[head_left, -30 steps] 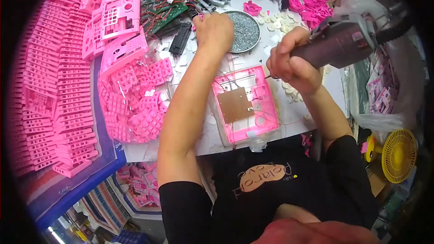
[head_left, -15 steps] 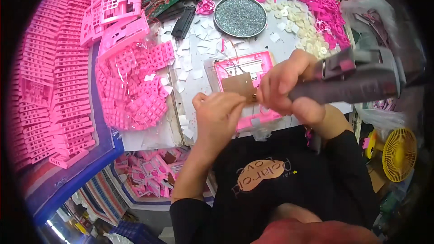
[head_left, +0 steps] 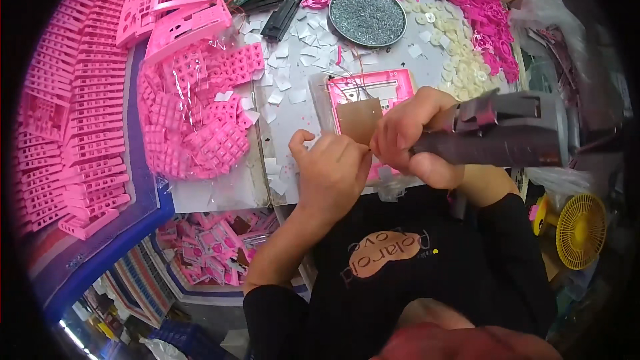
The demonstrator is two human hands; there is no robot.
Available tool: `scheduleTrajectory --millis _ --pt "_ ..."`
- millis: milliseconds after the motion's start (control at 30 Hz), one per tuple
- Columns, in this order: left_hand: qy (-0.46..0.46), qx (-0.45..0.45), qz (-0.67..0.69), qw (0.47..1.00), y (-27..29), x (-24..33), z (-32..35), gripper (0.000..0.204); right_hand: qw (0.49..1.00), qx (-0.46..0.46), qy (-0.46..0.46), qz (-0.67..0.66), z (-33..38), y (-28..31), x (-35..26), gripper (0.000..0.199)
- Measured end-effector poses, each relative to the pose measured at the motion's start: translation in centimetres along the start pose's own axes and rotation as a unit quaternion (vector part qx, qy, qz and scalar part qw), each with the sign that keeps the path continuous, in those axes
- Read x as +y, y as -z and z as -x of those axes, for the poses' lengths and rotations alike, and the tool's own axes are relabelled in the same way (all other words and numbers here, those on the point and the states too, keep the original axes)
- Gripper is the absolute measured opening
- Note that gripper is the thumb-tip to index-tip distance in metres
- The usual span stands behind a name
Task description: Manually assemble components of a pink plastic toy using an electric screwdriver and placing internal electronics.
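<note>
In my right hand (head_left: pixel 417 137) lies a thick dark grey electric screwdriver (head_left: pixel 500 137), its tip end pointing left. My left hand (head_left: pixel 333 170) is pinched, its fingertips meeting those of my right hand by the tool's front end. Whatever sits between those fingertips is too small and covered to make out. Just beyond the hands a pink plastic casing (head_left: pixel 403 80) lies on the table, with a flat brown board (head_left: pixel 360 119) over part of it and thin wires above. My hands hide the casing's near right part.
A round dish of small metal screws (head_left: pixel 368 17) stands behind the casing. White paper squares (head_left: pixel 282 79) and cream discs (head_left: pixel 463 60) are scattered around. Bagged pink key parts (head_left: pixel 193 120) lie left, beside stacked pink casings (head_left: pixel 93 107). A yellow fan (head_left: pixel 581 231) is at lower right.
The view has shifted slightly, moving the table things up and rightward. My pinched left fingertips have come closer to the right hand's fingers. The right hand keeps its hold on the screwdriver.
</note>
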State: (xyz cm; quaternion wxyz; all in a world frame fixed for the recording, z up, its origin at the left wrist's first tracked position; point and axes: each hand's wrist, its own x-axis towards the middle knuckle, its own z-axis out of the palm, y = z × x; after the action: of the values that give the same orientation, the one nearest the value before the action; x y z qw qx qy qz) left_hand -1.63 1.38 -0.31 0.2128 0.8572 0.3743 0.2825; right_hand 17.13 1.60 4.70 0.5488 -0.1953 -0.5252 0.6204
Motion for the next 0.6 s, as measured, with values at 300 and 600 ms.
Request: scheduleTrajectory --millis 300,600 --pt "0.090 0.099 0.037 0.990 0.9 -3.4 1.4 0.026 0.998 0.001 -0.009 0.057 0.7 0.5 1.7 0.025" --pt "0.061 0.073 0.038 0.995 -0.1 -1.9 1.4 0.017 0.981 -0.061 0.060 0.173 0.1 0.3 2.7 0.015"
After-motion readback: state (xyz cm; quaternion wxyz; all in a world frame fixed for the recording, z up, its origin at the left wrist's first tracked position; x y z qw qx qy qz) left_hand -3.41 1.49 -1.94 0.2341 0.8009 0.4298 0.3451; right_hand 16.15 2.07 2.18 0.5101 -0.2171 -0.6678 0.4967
